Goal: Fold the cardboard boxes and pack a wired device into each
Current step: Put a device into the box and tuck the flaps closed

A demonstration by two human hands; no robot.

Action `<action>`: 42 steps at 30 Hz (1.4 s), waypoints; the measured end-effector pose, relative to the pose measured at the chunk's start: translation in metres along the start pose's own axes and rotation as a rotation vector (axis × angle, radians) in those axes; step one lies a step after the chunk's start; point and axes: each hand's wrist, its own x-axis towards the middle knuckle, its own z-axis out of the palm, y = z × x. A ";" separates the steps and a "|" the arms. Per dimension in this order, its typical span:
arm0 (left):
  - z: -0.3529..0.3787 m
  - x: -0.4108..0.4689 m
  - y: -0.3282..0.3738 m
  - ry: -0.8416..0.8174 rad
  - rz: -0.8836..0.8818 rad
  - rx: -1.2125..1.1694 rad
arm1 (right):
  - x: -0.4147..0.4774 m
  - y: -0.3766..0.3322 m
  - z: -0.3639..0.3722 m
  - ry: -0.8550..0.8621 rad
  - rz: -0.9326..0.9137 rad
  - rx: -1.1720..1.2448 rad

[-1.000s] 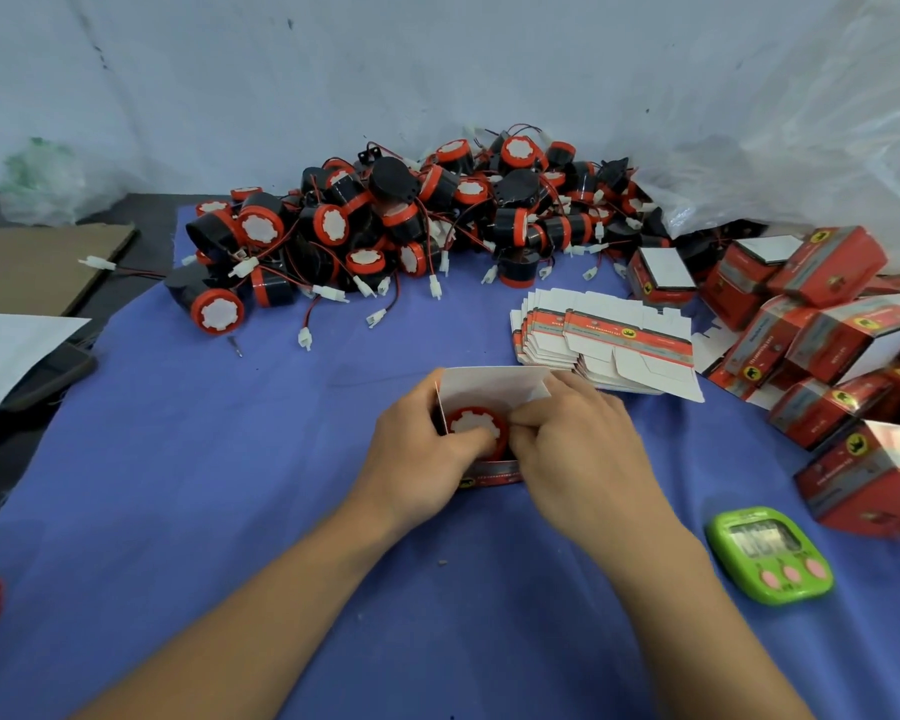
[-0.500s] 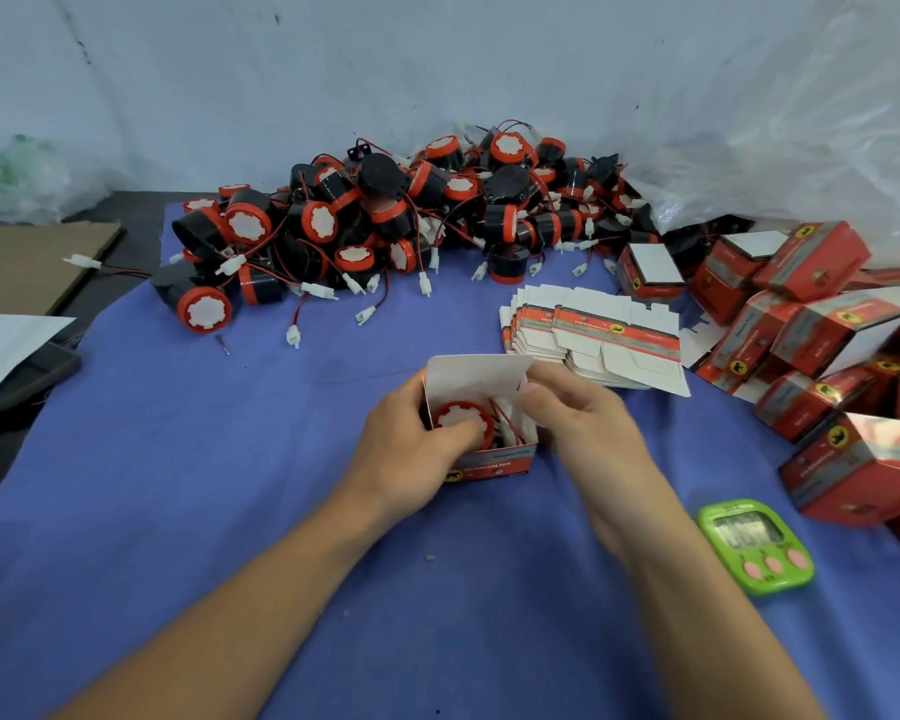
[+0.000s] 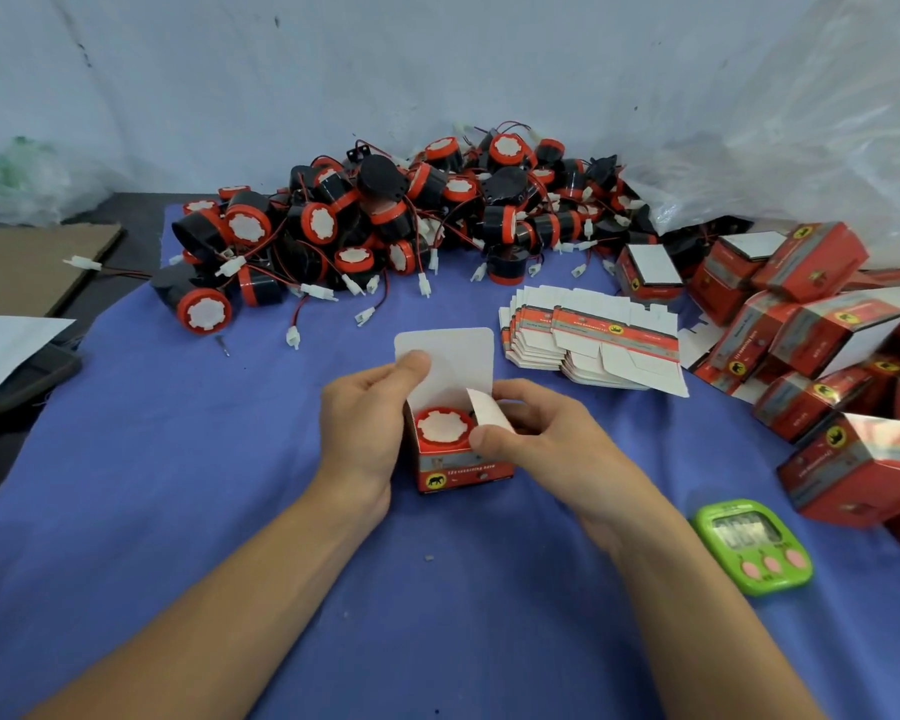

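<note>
**Both hands on the open box, device inside**

The small red box [image 3: 463,472] stood upright on the blue worktop [image 3: 178,459], with the round red-and-white device [image 3: 444,427] seated inside it. The left hand [image 3: 367,426] wrapped around the box's left side, its thumb pressed against the raised white lid flap [image 3: 455,350]. The right hand [image 3: 546,444] came in from the right, its fingers [image 3: 515,393] and thumb clamped on the small side flap [image 3: 487,414], which was tilted over the opening. Both forearms stretched forward across the cloth.
</note>
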 end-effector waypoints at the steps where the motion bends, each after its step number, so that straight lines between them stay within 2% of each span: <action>1: 0.001 -0.001 -0.002 0.010 0.031 0.037 | 0.001 0.000 0.000 -0.009 0.004 -0.014; 3: 0.003 -0.003 -0.006 -0.002 0.102 0.120 | 0.003 0.000 0.003 -0.024 0.007 -0.047; 6: 0.004 -0.005 -0.008 -0.118 0.150 0.234 | 0.008 -0.002 0.010 -0.007 0.032 -0.008; 12: -0.001 0.003 -0.005 -0.333 0.077 0.311 | 0.012 -0.004 0.006 -0.088 0.006 -0.067; 14: 0.000 0.003 -0.005 -0.356 0.142 0.353 | 0.008 -0.004 0.001 -0.136 -0.021 -0.066; 18: -0.002 0.007 -0.007 -0.405 0.281 0.409 | 0.002 -0.003 -0.003 -0.129 -0.041 -0.020; 25: -0.002 0.004 -0.010 -0.339 0.146 0.392 | 0.008 -0.003 0.001 -0.056 -0.041 -0.011; 30: -0.011 0.005 -0.010 -0.553 0.023 0.042 | 0.012 -0.003 -0.002 -0.029 0.006 -0.046; 32: -0.017 0.010 -0.007 -0.576 -0.029 -0.038 | 0.012 -0.003 -0.001 -0.011 0.022 -0.020; 37: -0.022 0.020 -0.005 -0.654 0.000 0.090 | 0.011 -0.002 -0.004 -0.027 0.001 -0.010; 42: -0.019 0.015 -0.005 -0.629 0.019 0.171 | 0.015 0.000 -0.003 0.002 -0.013 -0.103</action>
